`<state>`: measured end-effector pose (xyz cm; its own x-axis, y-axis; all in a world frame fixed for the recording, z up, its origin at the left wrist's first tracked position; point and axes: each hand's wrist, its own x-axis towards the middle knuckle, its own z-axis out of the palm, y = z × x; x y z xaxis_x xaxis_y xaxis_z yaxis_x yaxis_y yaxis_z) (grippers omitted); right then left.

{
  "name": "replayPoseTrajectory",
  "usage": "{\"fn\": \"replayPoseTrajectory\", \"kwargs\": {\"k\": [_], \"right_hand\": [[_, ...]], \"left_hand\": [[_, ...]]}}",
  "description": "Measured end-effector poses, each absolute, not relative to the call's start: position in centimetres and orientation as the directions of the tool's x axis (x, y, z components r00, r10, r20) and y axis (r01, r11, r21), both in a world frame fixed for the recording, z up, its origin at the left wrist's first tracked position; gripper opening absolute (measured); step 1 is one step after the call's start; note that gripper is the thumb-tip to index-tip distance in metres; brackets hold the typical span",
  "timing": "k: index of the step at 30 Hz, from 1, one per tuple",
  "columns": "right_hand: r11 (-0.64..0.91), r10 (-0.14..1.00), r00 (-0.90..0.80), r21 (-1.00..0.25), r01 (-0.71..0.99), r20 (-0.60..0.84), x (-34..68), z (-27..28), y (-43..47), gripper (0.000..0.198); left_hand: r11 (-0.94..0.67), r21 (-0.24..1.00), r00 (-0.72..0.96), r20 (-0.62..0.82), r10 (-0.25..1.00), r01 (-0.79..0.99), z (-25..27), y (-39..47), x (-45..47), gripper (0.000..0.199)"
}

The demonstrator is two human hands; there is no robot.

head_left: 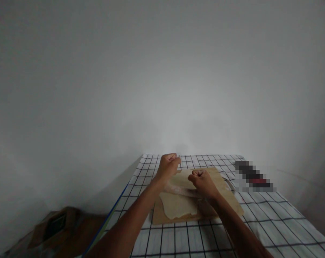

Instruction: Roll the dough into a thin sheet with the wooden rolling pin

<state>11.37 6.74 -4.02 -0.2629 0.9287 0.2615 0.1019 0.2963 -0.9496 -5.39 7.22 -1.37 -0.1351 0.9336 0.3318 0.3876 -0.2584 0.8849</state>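
A thin, wide sheet of pale dough [175, 207] with an uneven edge lies on a wooden board [229, 195]. Across the dough rests a floury rolling pin [182, 191], its ends hidden behind my wrists. My left hand [169, 165] is a closed fist over the far left part of the board, beyond the pin. Lower and to the right, my right hand [201, 180] is also balled into a fist above the dough. Nothing sticks out of either fist. Whether my wrists touch the pin, I cannot tell.
A white cloth with a black grid [173, 238] covers the table, which stands against a plain pale wall [162, 79]. At the right lies a pixelated dark and red item [255, 177]. A brown wooden object [57, 224] stands low at the left, beyond the table edge.
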Motion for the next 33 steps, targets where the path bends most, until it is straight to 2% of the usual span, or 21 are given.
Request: {"fn": "replayPoseTrajectory", "kwargs": {"k": [8, 13, 17, 20, 24, 33], "right_hand": [[0.301, 0.924, -0.282, -0.946, 0.121, 0.258, 11.1, -3.7, 6.4, 0.031], [0.314, 0.928, -0.262, -0.933, 0.174, 0.264, 11.1, -4.0, 6.5, 0.032], [0.336, 0.934, -0.222, -0.896, 0.289, 0.279, 11.1, -3.9, 6.9, 0.029], [0.345, 0.938, -0.195, -0.841, 0.418, 0.287, 10.8, -3.7, 7.9, 0.027], [0.330, 0.943, -0.174, -0.735, 0.593, 0.283, 10.4, -3.6, 10.1, 0.028], [0.210, 0.976, -0.162, -0.442, 0.872, 0.144, 10.2, -4.0, 14.4, 0.031]], "left_hand": [[-0.233, 0.777, -0.093, 0.350, 0.932, 0.586, -2.1, 6.3, -5.6, 0.033], [-0.249, 0.610, -0.063, 0.442, 0.895, 0.752, -0.2, 7.4, -6.3, 0.028], [-0.239, 0.460, -0.014, 0.482, 0.876, 0.855, -0.2, 6.9, -6.0, 0.019], [-0.236, 0.373, 0.031, 0.481, 0.876, 0.897, -1.1, 6.4, -5.5, 0.014], [-0.170, 0.312, 0.015, 0.444, 0.896, 0.935, -2.1, 7.9, -5.6, 0.022], [-0.052, 0.173, 0.003, 0.273, 0.962, 0.984, -3.6, 13.5, -6.7, 0.038]]}}
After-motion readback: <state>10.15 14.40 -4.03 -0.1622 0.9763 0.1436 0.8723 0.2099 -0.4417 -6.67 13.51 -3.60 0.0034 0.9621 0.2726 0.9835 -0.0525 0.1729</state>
